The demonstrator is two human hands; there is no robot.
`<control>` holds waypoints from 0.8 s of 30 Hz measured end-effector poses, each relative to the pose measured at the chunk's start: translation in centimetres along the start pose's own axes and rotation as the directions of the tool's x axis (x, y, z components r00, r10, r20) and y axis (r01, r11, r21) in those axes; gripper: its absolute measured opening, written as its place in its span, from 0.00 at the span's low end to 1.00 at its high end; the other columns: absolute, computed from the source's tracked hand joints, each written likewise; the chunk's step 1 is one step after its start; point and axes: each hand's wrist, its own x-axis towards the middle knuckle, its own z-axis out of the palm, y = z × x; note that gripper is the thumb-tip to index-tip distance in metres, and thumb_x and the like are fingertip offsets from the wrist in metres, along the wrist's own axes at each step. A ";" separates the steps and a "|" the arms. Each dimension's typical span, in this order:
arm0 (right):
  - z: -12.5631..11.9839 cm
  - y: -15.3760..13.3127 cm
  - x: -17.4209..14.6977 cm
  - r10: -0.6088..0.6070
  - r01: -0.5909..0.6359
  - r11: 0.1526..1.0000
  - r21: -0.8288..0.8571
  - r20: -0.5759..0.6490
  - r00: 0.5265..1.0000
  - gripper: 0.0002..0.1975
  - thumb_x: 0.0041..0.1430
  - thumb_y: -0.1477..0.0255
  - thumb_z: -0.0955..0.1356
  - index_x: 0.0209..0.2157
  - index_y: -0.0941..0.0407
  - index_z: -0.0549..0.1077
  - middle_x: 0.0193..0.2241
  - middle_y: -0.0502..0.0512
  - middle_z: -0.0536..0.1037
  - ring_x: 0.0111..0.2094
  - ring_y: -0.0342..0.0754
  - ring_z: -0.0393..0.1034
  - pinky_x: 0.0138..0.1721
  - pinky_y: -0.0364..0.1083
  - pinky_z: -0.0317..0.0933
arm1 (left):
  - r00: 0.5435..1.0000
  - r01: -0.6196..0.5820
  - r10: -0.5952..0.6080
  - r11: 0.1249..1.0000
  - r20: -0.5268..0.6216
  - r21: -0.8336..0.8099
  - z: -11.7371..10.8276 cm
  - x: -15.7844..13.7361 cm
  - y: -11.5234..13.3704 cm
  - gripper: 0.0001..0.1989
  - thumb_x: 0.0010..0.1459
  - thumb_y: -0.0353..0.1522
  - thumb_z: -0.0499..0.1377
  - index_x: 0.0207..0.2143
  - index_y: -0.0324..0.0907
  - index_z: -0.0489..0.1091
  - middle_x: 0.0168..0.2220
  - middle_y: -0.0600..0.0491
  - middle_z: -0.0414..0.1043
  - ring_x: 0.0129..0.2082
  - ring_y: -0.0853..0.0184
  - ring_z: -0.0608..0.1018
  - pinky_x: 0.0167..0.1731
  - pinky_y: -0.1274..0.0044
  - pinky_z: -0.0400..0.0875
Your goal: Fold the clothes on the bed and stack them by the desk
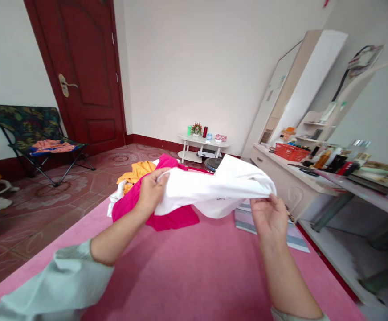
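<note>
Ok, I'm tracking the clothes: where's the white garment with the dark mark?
In the head view, the white garment is just right of centre, held by the left hand and right hand, partly hiding the magenta cloth.

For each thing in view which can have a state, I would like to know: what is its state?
White garment: held up, draped loosely
Left hand: gripping the white garment
Right hand: gripping the white garment
Magenta garment: lying loosely, partly covered
Orange garment: crumpled
Striped cloth: lying flat, partly hidden
Door: shut
Folding chair: unfolded

Pale walls (180, 58); dark red door (88, 84)
</note>
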 end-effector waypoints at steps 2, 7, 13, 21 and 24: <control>-1.3 -0.7 0.6 0.004 -0.004 1.000 -0.029 0.021 1.000 0.11 0.47 0.70 0.64 0.35 0.55 0.71 0.40 0.53 0.77 0.47 0.49 0.69 0.48 0.52 0.65 | 0.992 -0.105 0.109 0.992 -0.067 0.066 -1.6 1.3 0.8 0.15 0.58 0.37 0.54 0.43 0.39 0.74 0.43 0.49 0.75 0.44 0.61 0.75 0.48 0.71 0.68; -5.0 0.0 1.7 -0.253 0.028 0.883 -0.469 -0.422 0.871 0.14 0.37 0.71 0.70 0.31 0.56 0.68 0.35 0.52 0.74 0.41 0.51 0.70 0.43 0.52 0.65 | 0.965 -0.149 0.112 0.978 0.237 0.145 -3.3 -2.2 1.5 0.13 0.61 0.36 0.52 0.38 0.41 0.74 0.37 0.51 0.75 0.38 0.64 0.75 0.40 0.75 0.69; -3.0 1.3 -0.2 -0.255 0.243 0.551 -0.798 0.116 0.960 0.17 0.48 0.66 0.68 0.41 0.56 0.69 0.43 0.56 0.73 0.38 0.48 0.70 0.39 0.48 0.63 | 0.635 -0.262 0.156 0.965 0.757 0.021 -2.7 -9.7 3.6 0.11 0.60 0.27 0.50 0.36 0.43 0.72 0.34 0.51 0.73 0.35 0.67 0.74 0.36 0.79 0.67; -1.6 6.4 -4.4 0.389 0.309 0.081 -0.948 0.315 0.866 0.13 0.45 0.69 0.70 0.37 0.55 0.74 0.42 0.57 0.73 0.34 0.47 0.69 0.37 0.46 0.60 | 0.406 -0.262 0.018 0.960 0.914 0.097 -2.2 -10.7 4.8 0.08 0.57 0.26 0.54 0.30 0.43 0.73 0.27 0.57 0.73 0.26 0.73 0.73 0.27 0.83 0.63; -1.5 5.6 -3.6 0.370 0.208 0.207 -0.956 0.273 0.888 0.05 0.46 0.71 0.67 0.20 0.56 0.70 0.24 0.52 0.73 0.28 0.46 0.68 0.32 0.45 0.60 | 0.687 -0.283 0.024 0.929 0.727 0.236 -1.4 -8.9 3.2 0.09 0.59 0.30 0.53 0.37 0.43 0.73 0.37 0.52 0.74 0.39 0.66 0.75 0.40 0.78 0.66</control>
